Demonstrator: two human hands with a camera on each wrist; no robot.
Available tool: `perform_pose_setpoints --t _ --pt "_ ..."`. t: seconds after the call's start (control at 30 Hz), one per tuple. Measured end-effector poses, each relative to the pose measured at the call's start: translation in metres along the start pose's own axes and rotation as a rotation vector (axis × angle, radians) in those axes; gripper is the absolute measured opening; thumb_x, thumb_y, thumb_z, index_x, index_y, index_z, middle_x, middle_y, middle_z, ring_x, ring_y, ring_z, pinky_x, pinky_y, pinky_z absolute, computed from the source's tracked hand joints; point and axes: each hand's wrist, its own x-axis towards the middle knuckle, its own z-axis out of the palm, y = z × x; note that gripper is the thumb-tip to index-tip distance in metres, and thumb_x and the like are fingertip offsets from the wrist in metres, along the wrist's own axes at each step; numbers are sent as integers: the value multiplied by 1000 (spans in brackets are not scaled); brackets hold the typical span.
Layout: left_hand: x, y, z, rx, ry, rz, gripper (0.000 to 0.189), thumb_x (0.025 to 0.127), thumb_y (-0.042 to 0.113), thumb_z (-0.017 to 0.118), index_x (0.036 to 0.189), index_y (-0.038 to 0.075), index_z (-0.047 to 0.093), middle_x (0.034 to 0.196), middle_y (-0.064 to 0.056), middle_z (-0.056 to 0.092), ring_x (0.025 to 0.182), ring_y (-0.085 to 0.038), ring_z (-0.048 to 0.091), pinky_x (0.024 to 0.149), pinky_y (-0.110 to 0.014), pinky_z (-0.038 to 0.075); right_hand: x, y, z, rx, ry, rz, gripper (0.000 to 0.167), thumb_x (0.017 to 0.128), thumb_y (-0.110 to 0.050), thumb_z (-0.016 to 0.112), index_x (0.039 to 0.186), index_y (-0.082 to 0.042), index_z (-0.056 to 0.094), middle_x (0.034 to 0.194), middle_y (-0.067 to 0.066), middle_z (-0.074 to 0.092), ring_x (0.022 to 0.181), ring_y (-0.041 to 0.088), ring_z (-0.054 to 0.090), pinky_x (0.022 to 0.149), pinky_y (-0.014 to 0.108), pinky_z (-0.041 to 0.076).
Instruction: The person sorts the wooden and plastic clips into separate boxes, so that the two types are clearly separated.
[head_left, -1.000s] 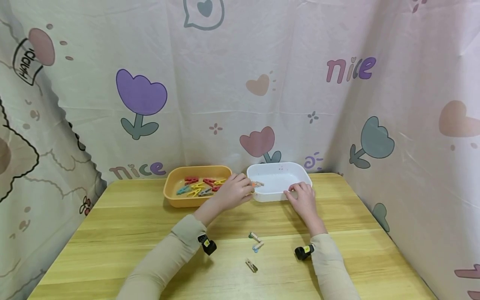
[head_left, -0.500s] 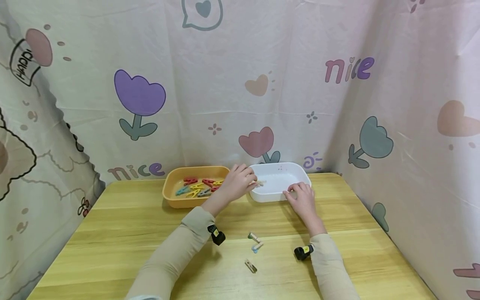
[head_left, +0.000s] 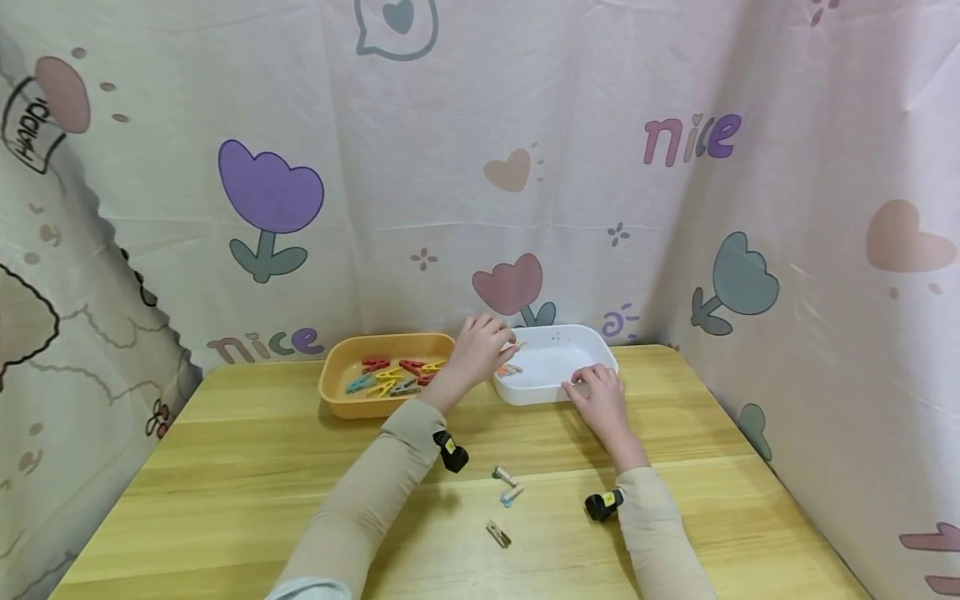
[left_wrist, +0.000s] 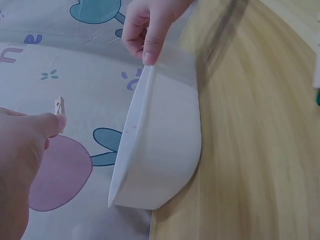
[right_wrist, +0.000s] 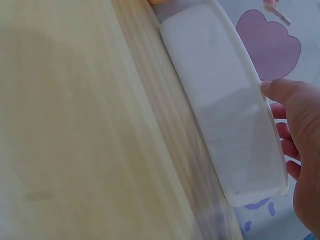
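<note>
My left hand (head_left: 480, 350) pinches a small wooden clothespin (left_wrist: 59, 112) between thumb and fingers, held over the left end of the white plastic tub (head_left: 536, 396). On the tub's floor at that end lie small wooden clothespins (head_left: 512, 370), one with an orange part, partly behind the hand. My right hand (head_left: 602, 400) grips the tub's front rim toward the right, thumb outside and fingers inside. In the right wrist view, the thumb (right_wrist: 275, 90) of that hand presses the rim (right_wrist: 267, 107).
Left of the white tub stands a yellow tub (head_left: 360, 410) with several red, yellow, teal and grey clothespins (head_left: 390, 375). Three small clothespins lie on the wooden table between my forearms: one with green (head_left: 505, 476), one with blue (head_left: 512, 495), one plain wood (head_left: 498, 533). A patterned curtain hangs behind.
My left hand has moved right and farther back, from the gap between the tubs to over the white tub's left end. The right hand keeps its hold on the rim.
</note>
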Motion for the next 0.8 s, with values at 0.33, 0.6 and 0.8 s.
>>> perform_pose_setpoints --t 0.33,0.6,0.8 --pt "11 4 8 -36 -50 -108 17 92 38 66 95 22 72 99 6 64 100 -17 53 82 -34 42 0 0 0 -6 -25 20 20 88 -30 70 90 -11 64 98 9 58 98 30 49 91 48 35" --pt "16 11 18 -81 -78 -223 16 92 38 66 95 23 71 101 5 64 103 -18 54 86 -37 42 -1 1 1 -5 -22 32 20 88 -31 70 90 -12 64 98 9 58 99 30 49 92 48 35" --pt "20 12 23 -117 -118 -311 18 93 37 64 97 22 72 101 4 65 107 -19 53 89 -38 42 -1 -1 1 -2 -11 26 20 88 -31 71 90 -12 64 98 8 59 98 29 49 89 46 35"
